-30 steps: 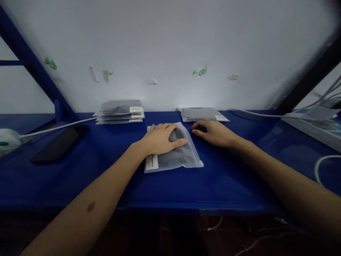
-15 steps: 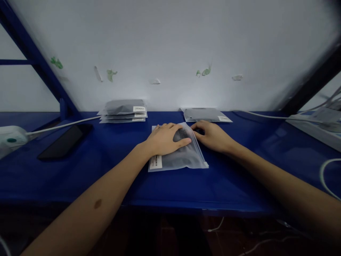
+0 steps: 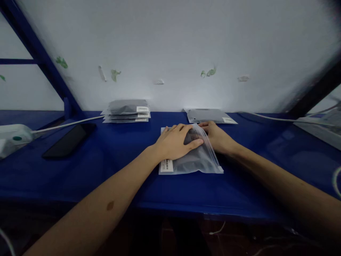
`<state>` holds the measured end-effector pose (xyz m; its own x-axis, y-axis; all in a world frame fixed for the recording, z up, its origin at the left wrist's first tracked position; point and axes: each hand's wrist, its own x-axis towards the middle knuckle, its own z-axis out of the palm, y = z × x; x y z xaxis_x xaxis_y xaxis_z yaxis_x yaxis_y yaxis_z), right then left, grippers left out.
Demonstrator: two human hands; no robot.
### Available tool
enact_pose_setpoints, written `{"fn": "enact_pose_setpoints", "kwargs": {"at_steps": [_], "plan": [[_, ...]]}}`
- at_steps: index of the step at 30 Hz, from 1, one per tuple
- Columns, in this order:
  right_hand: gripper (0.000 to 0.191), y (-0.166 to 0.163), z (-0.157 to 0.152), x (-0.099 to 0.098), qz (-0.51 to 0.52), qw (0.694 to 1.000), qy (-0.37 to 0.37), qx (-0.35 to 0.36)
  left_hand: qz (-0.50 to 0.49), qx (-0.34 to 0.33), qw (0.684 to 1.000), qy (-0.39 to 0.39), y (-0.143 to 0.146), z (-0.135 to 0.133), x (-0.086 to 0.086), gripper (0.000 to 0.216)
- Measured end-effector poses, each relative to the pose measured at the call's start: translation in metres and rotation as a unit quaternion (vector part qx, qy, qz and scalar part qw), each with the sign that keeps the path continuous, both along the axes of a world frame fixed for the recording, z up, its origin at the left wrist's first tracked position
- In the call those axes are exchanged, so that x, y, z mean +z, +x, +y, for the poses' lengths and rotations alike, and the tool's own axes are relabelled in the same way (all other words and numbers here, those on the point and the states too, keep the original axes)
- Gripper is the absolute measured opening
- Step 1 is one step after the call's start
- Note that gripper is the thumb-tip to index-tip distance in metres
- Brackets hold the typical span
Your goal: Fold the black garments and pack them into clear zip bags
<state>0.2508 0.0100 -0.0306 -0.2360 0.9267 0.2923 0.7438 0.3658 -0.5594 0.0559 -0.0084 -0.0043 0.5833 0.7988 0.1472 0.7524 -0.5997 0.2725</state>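
A frosted, see-through zip bag (image 3: 190, 166) lies on the blue table, with a white label at its lower left corner and a slider at its lower right. Something dark and flat shows through its film. My left hand (image 3: 177, 141) rests flat on top of the bag, thumb stretched out to the right. At the bag's zip edge is my right hand (image 3: 218, 137), with its fingers bent toward the left. Part of those fingers shows dimly through the film; whether they are inside the bag or beneath it, and what they grip, is hidden.
Near the wall sit a stack of similar bags (image 3: 126, 111) on the left and more bags (image 3: 206, 115) on the right. A black phone (image 3: 69, 140) lies at left beside a white power strip (image 3: 16, 135). A white cable (image 3: 269, 117) crosses at the right.
The bag and both hands sit slightly further right in view, as the view itself shifts a little. My right fingers have gone further behind the film, and the bag's zip edge looks more raised.
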Motion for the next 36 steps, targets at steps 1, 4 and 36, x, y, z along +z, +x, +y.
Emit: {"fn": "enact_pose_setpoints", "kwargs": {"at_steps": [1, 4, 36], "plan": [[0.021, 0.002, 0.001, 0.001, -0.001, 1.0, 0.005, -0.02, 0.001, 0.006, 1.0, -0.002, 0.001, 0.001, -0.001, 0.072], [0.024, 0.015, 0.007, 0.006, -0.021, 0.995, 0.032, -0.09, 0.009, 0.028, 1.0, -0.008, 0.002, 0.003, -0.006, 0.075], [0.048, 0.006, -0.024, 0.025, -0.182, 0.981, 0.059, 0.012, 0.031, 0.136, 0.982, 0.129, -0.023, 0.015, 0.019, 0.026]]}}
